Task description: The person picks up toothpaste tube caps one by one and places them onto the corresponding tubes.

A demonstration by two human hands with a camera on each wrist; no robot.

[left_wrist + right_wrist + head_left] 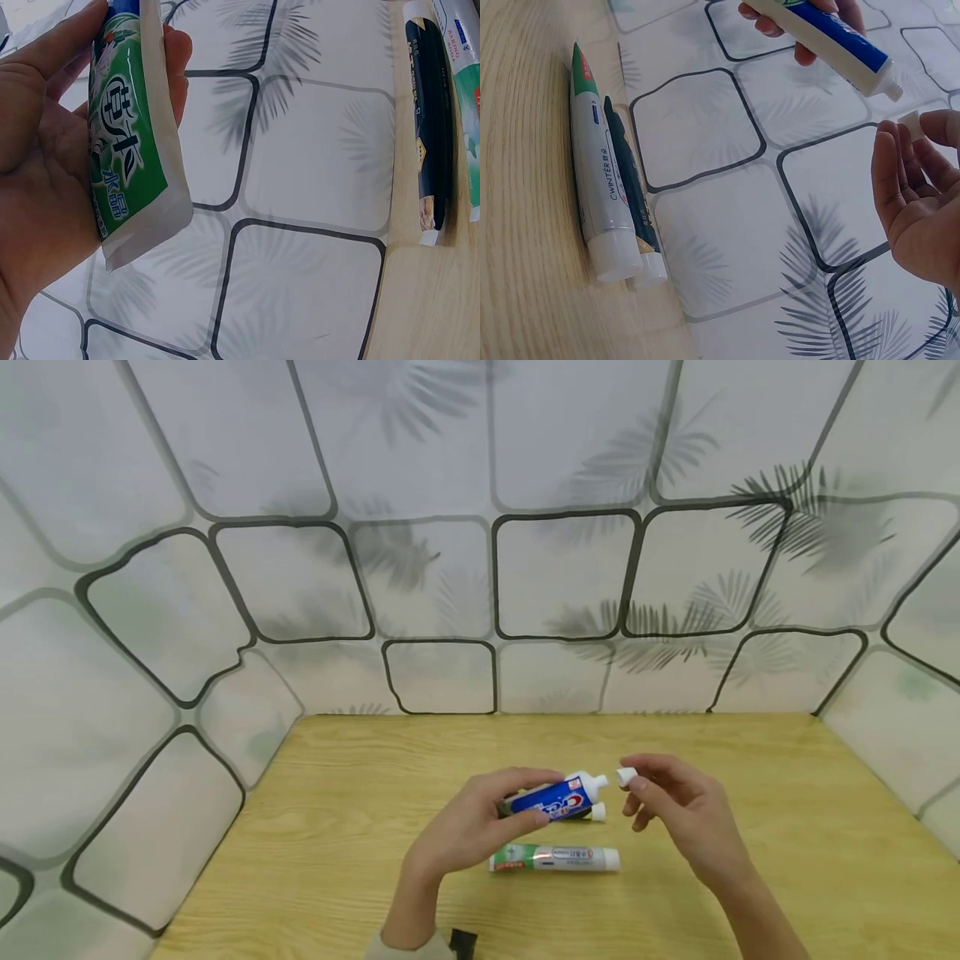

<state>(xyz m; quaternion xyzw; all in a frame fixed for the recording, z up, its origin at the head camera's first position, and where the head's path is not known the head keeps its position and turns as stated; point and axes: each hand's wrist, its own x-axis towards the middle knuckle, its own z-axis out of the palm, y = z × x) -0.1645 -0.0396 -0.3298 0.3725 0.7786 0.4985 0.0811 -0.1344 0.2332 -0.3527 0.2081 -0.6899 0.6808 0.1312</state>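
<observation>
My left hand [468,827] grips a blue, white and green toothpaste tube [553,799] above the table, its bare white nozzle pointing right. In the left wrist view the tube's green tail end [131,142] sticks out past the palm. Between thumb and fingers, my right hand [686,814] pinches a small white cap [626,776], a short way apart from the nozzle. The right wrist view shows the same gap between the cap [911,126] and the open tube [840,49].
On the wooden table [337,860] a white and green toothpaste tube [555,858] lies capped, nearest me. A dark tube with a white cap [597,812] lies behind it, partly hidden by the held tube. A patterned covering [420,577] rises behind and at both sides.
</observation>
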